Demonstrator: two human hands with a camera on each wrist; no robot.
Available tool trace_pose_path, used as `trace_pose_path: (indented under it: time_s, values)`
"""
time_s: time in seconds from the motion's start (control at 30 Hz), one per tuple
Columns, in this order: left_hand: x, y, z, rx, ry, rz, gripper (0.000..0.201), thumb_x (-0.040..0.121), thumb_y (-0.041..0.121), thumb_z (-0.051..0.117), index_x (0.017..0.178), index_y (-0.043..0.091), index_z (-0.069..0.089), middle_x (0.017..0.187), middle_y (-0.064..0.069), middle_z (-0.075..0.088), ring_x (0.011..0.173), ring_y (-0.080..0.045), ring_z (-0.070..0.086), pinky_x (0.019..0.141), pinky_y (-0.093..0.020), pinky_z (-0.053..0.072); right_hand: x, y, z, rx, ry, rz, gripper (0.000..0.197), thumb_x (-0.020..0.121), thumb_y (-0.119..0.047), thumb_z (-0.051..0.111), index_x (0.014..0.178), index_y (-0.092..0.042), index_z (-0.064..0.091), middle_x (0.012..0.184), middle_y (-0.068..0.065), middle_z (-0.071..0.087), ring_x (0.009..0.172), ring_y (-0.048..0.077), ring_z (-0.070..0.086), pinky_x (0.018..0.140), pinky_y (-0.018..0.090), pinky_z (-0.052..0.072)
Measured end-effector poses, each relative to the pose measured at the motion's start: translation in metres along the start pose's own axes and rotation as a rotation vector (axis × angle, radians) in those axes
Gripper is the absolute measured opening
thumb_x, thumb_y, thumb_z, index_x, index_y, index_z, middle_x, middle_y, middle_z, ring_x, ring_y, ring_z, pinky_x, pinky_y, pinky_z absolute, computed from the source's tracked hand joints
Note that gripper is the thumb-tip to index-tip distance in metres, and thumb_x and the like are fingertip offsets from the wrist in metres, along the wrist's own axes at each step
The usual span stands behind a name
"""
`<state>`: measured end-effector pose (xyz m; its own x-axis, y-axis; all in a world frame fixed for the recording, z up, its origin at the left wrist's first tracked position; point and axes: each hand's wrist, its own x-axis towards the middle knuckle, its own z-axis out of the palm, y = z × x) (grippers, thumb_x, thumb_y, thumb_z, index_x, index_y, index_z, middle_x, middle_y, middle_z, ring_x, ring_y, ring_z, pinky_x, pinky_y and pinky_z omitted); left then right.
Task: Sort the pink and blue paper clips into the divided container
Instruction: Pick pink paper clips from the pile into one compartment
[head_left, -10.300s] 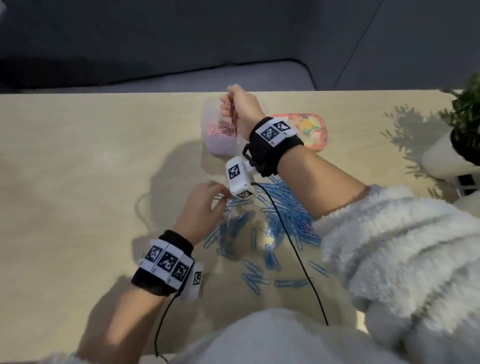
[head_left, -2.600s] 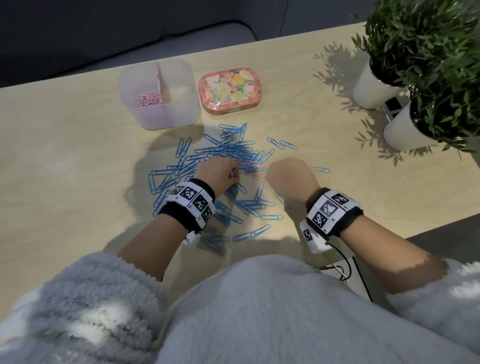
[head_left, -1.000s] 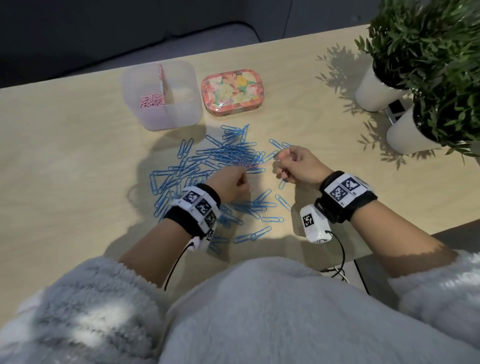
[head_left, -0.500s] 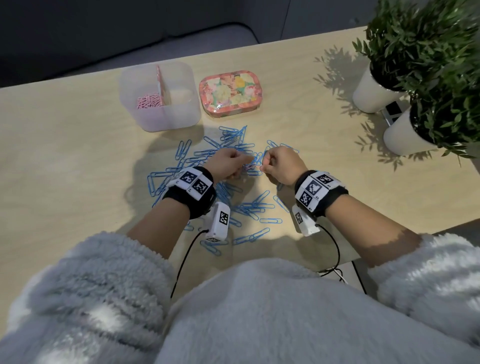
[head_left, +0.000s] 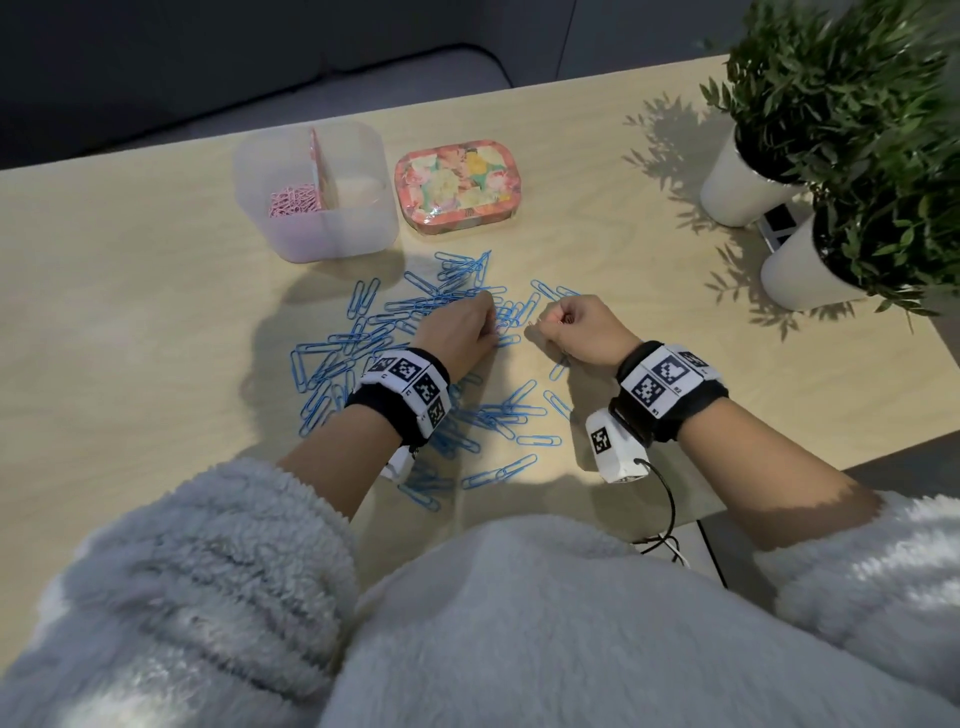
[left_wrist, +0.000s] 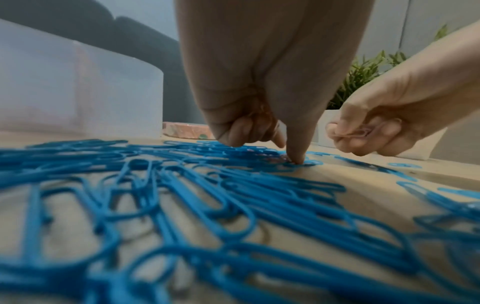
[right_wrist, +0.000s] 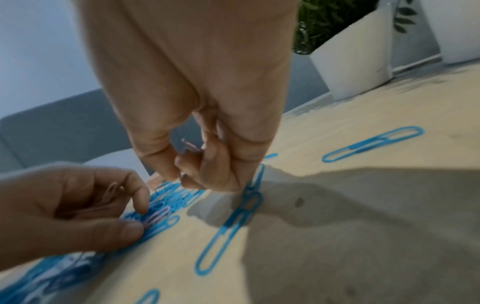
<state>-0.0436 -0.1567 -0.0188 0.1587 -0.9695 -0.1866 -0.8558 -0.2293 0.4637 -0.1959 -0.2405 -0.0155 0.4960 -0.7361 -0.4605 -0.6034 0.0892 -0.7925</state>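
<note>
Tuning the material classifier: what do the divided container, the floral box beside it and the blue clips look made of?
Divided translucent container: frosted plastic, pink clips show through its wall. Floral rounded box: probably printed tin with a glossy wrap or lacquer; it shows glare. Blue paper clips: wire with a smooth, likely vinyl coating.

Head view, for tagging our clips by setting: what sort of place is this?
Probably a home or office desk: a pale wooden table, potted plants in white pots, a floral tin.
</note>
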Motion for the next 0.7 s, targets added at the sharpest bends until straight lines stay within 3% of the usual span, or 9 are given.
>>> trace_pose_path:
  time_s: [0.1, 0.23, 0.37, 0.43, 0.5, 0.57, 0.63, 0.7]
  values:
    - [0.002, 0.001, 0.001, -0.001, -0.017, 0.002, 0.017, 0.090, 0.021, 0.050, 0.102, 0.009, 0.054, 0.106, -0.012, 0.064, 0.099, -0.031, 0.059, 0.078, -0.035, 0.043, -0.002, -0.010, -0.001, 0.147, 0.035, 0.041, 0.030, 0.083, 0.008, 0.047, 0.060, -0.010, 0.047, 0.033, -0.002, 0.046, 0.025, 0.005, 0.034, 0.033, 0.011, 0.025]
    - [0.002, -0.002, 0.001, 0.025, -0.081, 0.004, 0.017, 0.092, 0.023, 0.049, 0.097, 0.009, 0.057, 0.101, -0.011, 0.063, 0.095, -0.030, 0.058, 0.077, -0.035, 0.042, -0.006, -0.020, 0.002, 0.407, 0.032, 0.142, 0.029, 0.089, 0.005, 0.032, 0.068, -0.009, 0.046, 0.052, 0.006, 0.037, 0.031, 0.008, 0.029, 0.036, 0.010, 0.018]
    - [-0.012, -0.014, -0.014, -0.267, -0.047, -0.085, 0.014, 0.089, 0.023, 0.055, 0.087, 0.011, 0.061, 0.069, 0.001, 0.052, 0.065, -0.013, 0.049, 0.060, -0.025, 0.033, -0.004, -0.026, 0.002, 0.499, -0.006, 0.259, 0.023, 0.084, 0.002, 0.032, 0.065, -0.008, 0.042, 0.057, 0.009, 0.036, 0.032, 0.012, 0.032, 0.035, 0.011, 0.018]
    - [-0.021, -0.027, -0.022, -0.490, -0.024, -0.184, 0.013, 0.090, 0.018, 0.053, 0.079, 0.013, 0.058, 0.061, 0.004, 0.046, 0.053, -0.003, 0.044, 0.054, -0.018, 0.034, -0.003, -0.026, 0.005, 0.418, -0.019, 0.244, 0.025, 0.086, -0.004, 0.039, 0.062, -0.011, 0.041, 0.056, 0.008, 0.035, 0.033, 0.011, 0.029, 0.036, 0.011, 0.017]
    - [-0.029, -0.042, -0.030, -0.682, -0.005, -0.290, 0.024, 0.091, 0.017, 0.048, 0.067, 0.016, 0.051, 0.059, 0.001, 0.041, 0.050, -0.008, 0.039, 0.050, -0.020, 0.034, -0.001, -0.025, 0.013, 0.210, -0.013, 0.132, 0.028, 0.089, -0.008, 0.050, 0.062, -0.013, 0.045, 0.049, 0.002, 0.036, 0.030, 0.007, 0.028, 0.034, 0.011, 0.019]
    - [-0.036, -0.054, -0.037, -0.878, 0.023, -0.398, 0.031, 0.092, 0.015, 0.043, 0.061, 0.017, 0.044, 0.059, 0.000, 0.037, 0.047, -0.010, 0.035, 0.050, -0.023, 0.030, 0.004, -0.027, 0.025, -0.024, -0.011, -0.014, 0.023, 0.086, -0.013, 0.062, 0.065, -0.013, 0.054, 0.043, -0.001, 0.048, 0.033, 0.006, 0.039, 0.039, 0.014, 0.032]
    - [-0.039, -0.061, -0.041, -1.107, 0.060, -0.489, 0.030, 0.091, 0.010, 0.040, 0.062, 0.016, 0.045, 0.059, 0.000, 0.043, 0.046, -0.008, 0.036, 0.050, -0.021, 0.029, 0.010, -0.028, 0.038, -0.248, -0.041, -0.098, 0.020, 0.079, -0.023, 0.069, 0.063, -0.018, 0.058, 0.058, 0.007, 0.063, 0.051, 0.020, 0.056, 0.055, 0.025, 0.046]
    - [-0.042, -0.062, -0.045, -1.279, 0.086, -0.542, 0.026, 0.090, 0.007, 0.040, 0.066, 0.013, 0.049, 0.057, 0.000, 0.057, 0.045, -0.007, 0.039, 0.045, -0.018, 0.032, 0.013, -0.030, 0.050, -0.487, -0.009, -0.127, 0.020, 0.076, -0.033, 0.068, 0.068, -0.016, 0.062, 0.076, 0.007, 0.069, 0.074, 0.027, 0.063, 0.066, 0.031, 0.048]
